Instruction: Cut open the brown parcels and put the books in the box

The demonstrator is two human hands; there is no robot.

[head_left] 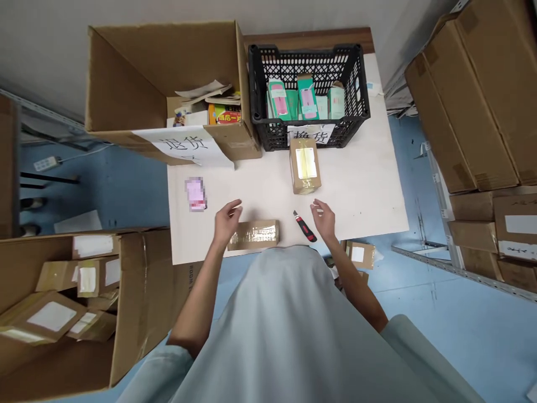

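My left hand (227,221) is held over the table's near side, fingers loosely bent and apart, with nothing in it. Just beside and below it lies a long taped cardboard box (255,235) along the table edge. My right hand (324,219) is also empty, its fingers curved and a little apart. Nearest to it is a black and red utility knife (305,227), lying with its tip pointing away from me. Farther back, a small taped carton (305,168) with a white label stands in front of the black crate.
A black plastic crate (254,112) holds green and pink boxes. Left of it, a big open carton (126,84) contains packets and papers. A pixelated pink item (196,194) lies at left. Another carton (119,313) holds parcels at lower left. Boxes (470,101) fill shelving at right.
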